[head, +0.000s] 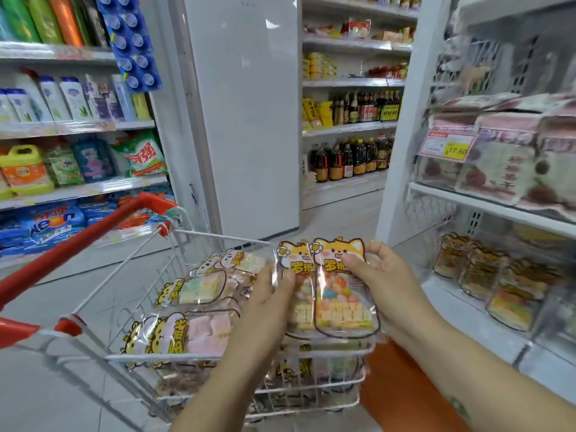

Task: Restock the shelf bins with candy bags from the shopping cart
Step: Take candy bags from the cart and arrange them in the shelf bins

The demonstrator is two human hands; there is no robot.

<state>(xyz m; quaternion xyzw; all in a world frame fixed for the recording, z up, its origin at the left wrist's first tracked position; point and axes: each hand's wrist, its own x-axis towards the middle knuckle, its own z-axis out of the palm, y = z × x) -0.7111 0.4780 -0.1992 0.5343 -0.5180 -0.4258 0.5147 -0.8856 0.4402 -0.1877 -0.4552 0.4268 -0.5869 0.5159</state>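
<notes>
The two candy bags [330,304], cat-faced at the top and overlapping side by side, are held just above the shopping cart [215,237] at about 6 o'clock. The left hand [268,294] grips their left edge. Its thumb lies flat on the clear front, and its fingers are hidden behind the bags, so I cannot tell how they lie. The right hand [385,275] pinches the right bag near its top, thumb on the front and fingers curled round the right edge.

More candy bags of the same kind lie stacked in the wire cart [199,291] at 7 o'clock, some with pink and pastel pieces showing. The cart's red handle [78,244] runs toward 9 o'clock.

At 4 o'clock, a lower shelf bin [553,307] holds a row of matching cat-topped bags [473,269] leaning upright. Above it at 3 o'clock, a yellow and red price tag [445,148] hangs on another bin of blurred packets.
</notes>
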